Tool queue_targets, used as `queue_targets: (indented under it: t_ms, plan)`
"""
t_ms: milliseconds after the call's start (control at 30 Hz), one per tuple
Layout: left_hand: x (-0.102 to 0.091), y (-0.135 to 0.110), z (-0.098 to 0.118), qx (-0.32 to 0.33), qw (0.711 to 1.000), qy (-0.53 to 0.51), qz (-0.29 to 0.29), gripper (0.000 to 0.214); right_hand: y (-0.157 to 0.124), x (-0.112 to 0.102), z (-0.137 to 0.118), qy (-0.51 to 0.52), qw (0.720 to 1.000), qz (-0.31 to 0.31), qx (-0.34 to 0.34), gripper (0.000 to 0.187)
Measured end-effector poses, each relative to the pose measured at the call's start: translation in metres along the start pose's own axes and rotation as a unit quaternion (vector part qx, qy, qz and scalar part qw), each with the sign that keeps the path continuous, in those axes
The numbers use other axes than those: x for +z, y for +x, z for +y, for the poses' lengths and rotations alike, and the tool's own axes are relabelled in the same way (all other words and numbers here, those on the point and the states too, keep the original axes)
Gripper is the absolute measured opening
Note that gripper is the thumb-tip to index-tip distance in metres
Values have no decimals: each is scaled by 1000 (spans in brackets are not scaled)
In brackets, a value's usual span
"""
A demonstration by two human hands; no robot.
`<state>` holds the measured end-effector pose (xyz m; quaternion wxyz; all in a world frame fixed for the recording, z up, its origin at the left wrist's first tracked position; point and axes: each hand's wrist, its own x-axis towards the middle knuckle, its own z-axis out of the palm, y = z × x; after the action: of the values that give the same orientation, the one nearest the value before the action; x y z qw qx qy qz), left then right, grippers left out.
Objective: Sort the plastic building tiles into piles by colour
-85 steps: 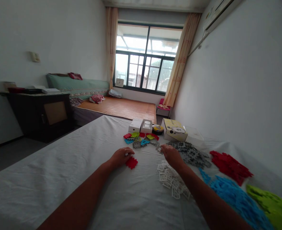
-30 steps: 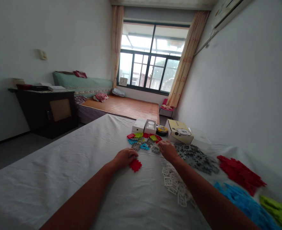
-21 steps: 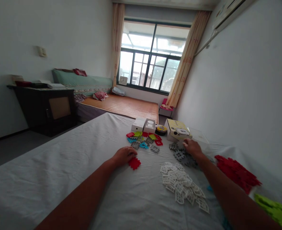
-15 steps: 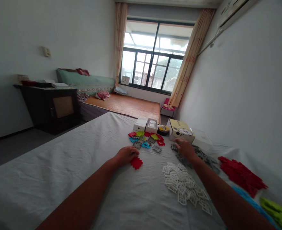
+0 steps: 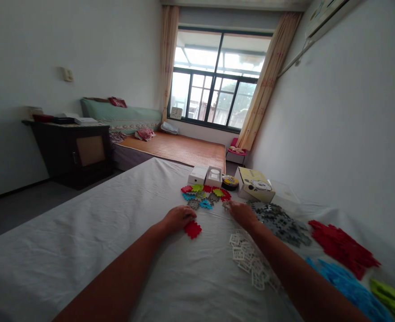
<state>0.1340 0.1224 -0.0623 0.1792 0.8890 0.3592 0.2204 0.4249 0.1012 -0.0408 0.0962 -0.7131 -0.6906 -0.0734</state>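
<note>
My left hand (image 5: 177, 219) rests on the white cloth with its fingers curled together. What they hold, if anything, is hidden. Just beside its fingertips lies a red toothed plastic piece (image 5: 193, 230), flat on the cloth. My right hand (image 5: 243, 215) pinches a grey toothed plastic piece (image 5: 226, 205) at the right edge of a group of coloured pieces. In that group are a blue piece (image 5: 205, 204), a grey piece (image 5: 193, 204) and several red and lime ones. Under my right forearm, partly covered, spreads a pile of white lattice pieces (image 5: 244, 255).
To the right lie a grey pile (image 5: 281, 223), a red pile (image 5: 343, 246), a blue pile (image 5: 348, 284) and a lime pile (image 5: 392, 297). Behind the group stand white boxes (image 5: 197, 175), a round black-and-yellow tin (image 5: 230, 182), a yellow box (image 5: 256, 184) and a clear container (image 5: 286, 194).
My right hand has moved left from the grey pile to the single grey piece by the coloured group and taken hold of it. My left hand has stayed by the red piece.
</note>
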Motion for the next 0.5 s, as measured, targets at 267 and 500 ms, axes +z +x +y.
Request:
queue_targets:
  t_ms: [267, 500]
  plan:
    - [1, -1, 0, 9, 1000, 7, 4, 22, 5, -37, 84, -70, 993, 47, 87, 34]
    - [4, 0, -6, 9, 1000, -1, 9, 22, 20, -7, 7, -33, 994, -22, -102, 38]
